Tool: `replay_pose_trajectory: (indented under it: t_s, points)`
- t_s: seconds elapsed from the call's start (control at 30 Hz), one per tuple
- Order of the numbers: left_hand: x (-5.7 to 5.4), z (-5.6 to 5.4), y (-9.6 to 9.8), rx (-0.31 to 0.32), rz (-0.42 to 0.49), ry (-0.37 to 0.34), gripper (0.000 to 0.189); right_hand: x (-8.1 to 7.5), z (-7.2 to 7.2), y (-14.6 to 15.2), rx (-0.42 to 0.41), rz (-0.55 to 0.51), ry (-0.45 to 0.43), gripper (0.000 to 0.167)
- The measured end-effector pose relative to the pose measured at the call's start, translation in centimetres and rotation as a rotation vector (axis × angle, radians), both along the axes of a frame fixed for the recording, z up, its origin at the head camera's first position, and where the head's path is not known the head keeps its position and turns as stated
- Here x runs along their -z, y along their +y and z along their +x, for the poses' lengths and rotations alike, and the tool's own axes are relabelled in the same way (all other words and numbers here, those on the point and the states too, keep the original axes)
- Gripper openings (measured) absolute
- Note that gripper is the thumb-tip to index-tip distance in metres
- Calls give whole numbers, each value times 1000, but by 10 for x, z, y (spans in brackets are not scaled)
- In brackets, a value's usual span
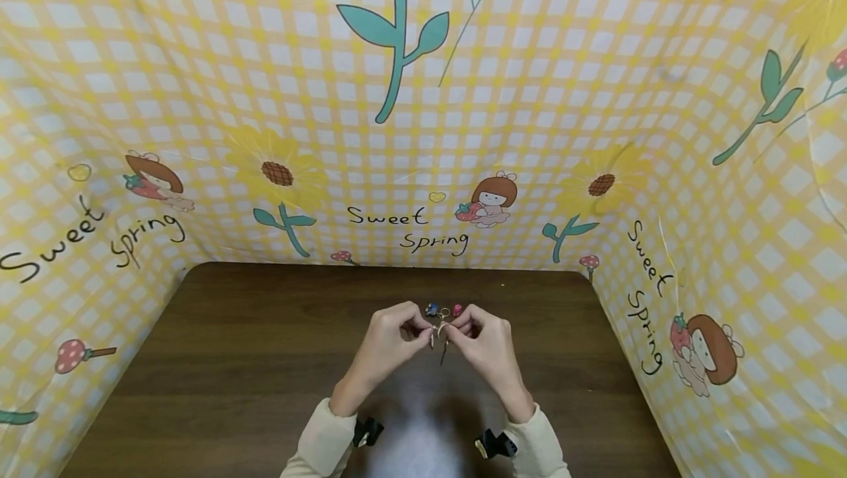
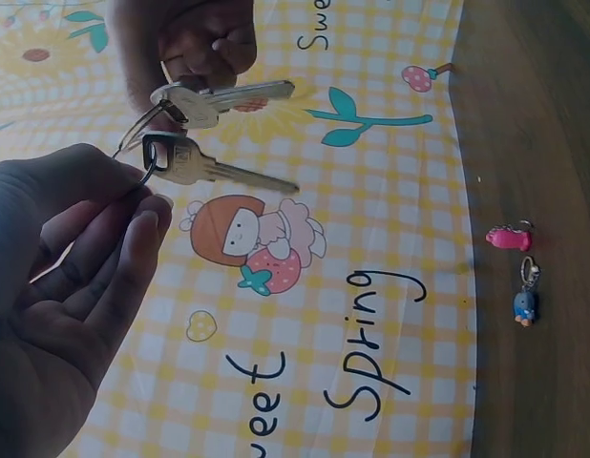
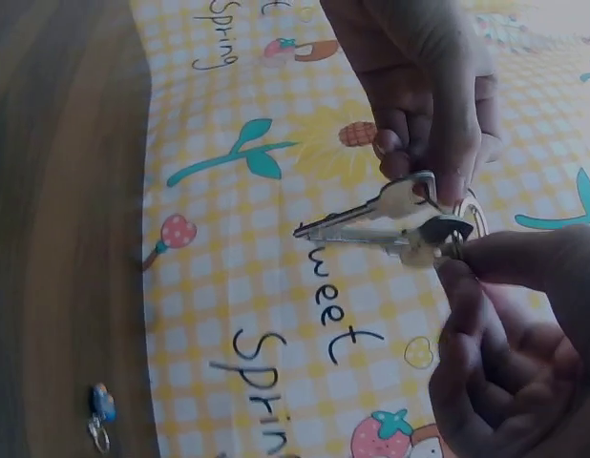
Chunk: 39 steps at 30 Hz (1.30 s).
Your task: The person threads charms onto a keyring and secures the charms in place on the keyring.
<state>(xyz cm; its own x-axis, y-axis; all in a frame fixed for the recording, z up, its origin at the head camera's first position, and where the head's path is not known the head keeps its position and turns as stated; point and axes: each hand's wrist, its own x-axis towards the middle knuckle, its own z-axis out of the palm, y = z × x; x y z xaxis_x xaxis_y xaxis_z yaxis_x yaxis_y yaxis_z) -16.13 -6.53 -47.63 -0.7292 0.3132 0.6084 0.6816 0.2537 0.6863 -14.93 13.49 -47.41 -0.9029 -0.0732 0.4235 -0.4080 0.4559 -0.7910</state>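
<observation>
Thumb and fingers of my left hand (image 1: pixel 393 342) pinch a metal key ring (image 2: pixel 133 134). From the other side, my right hand (image 1: pixel 486 342) pinches the same ring, its fingertips close to the left ones. Two silver keys hang on the ring: one key (image 2: pixel 247 176) has a dark head, and the other key (image 2: pixel 242 98) is all metal. Both keys point away from the fingers in the wrist views. The fingertips partly hide the ring. Beyond the hands, a small blue charm (image 2: pixel 524 307) and a pink charm (image 2: pixel 510 238) lie on the table.
The dark wooden table (image 1: pixel 231 360) runs back to a yellow checked cloth (image 1: pixel 410 154), which hangs as a wall behind and on both sides. A small ring (image 1: pixel 445 312) lies between the charms. Dark wrist straps with cameras (image 1: pixel 495 443) sit on the cuffs.
</observation>
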Motion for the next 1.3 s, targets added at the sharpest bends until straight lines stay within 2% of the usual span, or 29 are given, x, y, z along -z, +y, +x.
replay_pose_trajectory:
  t_s: [0.17, 0.3, 0.4, 0.5, 0.7, 0.83, 1.0, 1.13, 1.3]
  points:
    - [1, 1, 0, 1, -30, -24, 25, 0, -1, 1, -40, 109, 47, 23]
    - [-1, 0, 0, 11, -49, -16, 23, -1, -1, 2, -81, 153, 123, 26]
    - [-3, -1, 0, 12, -49, -11, 23, -1, -2, 2, -69, 169, 169, 27]
    - [-2, -1, 1, 13, -36, 2, 25, -1, -1, 2, -35, 131, 155, 27]
    - [2, -1, 1, 1, 13, 37, 27, -2, 0, 2, 15, -23, 27, 23]
    - [3, -1, 1, -3, 14, 23, 26, -1, 0, 2, -6, 2, -4, 23]
    - [5, -1, 2, 5, -4, 21, 24, -1, 0, 3, -63, 83, 24, 26]
    - [4, -2, 3, 22, -14, 26, 23, 1, -1, 2, -111, 101, 75, 26]
    - [2, -2, 3, 15, -16, 28, 23, 3, -2, 1, -71, 125, 151, 28]
